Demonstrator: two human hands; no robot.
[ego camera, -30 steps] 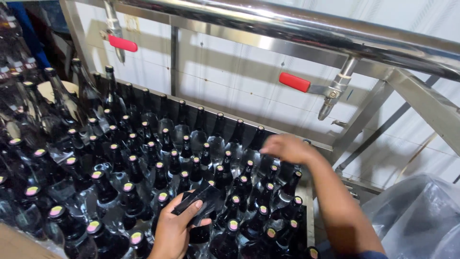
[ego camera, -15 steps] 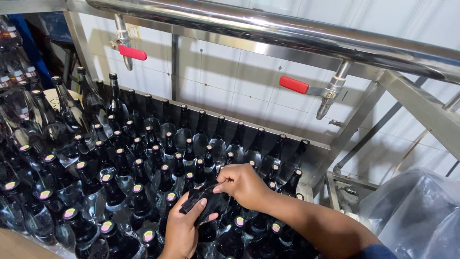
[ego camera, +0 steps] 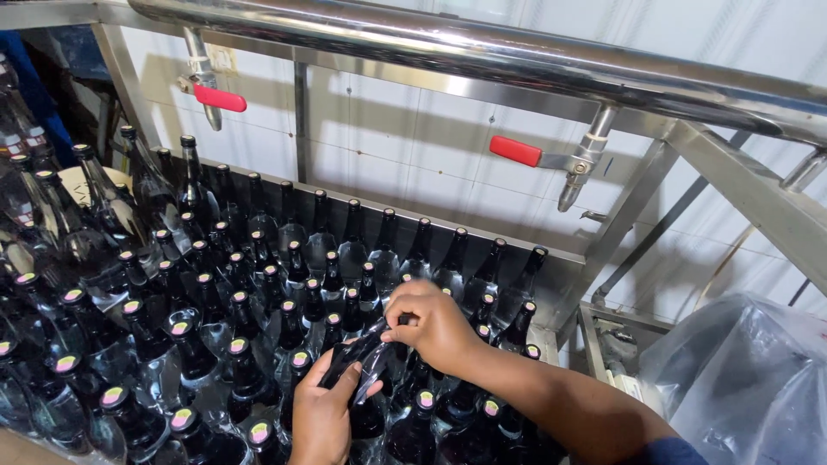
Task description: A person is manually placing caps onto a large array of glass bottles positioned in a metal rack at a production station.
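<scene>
Dark bottle [ego camera: 362, 362] tilted, neck up-right; left hand [ego camera: 326, 412] grips base, right hand [ego camera: 435, 325] clamps neck.

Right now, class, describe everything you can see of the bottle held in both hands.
The bottle is dark glass with a slim neck, glossy and reflective. It lies tilted, its top toward the right hand, which grips the neck end; the left hand holds its body from below. It sits above the crowd of upright bottles.
</scene>
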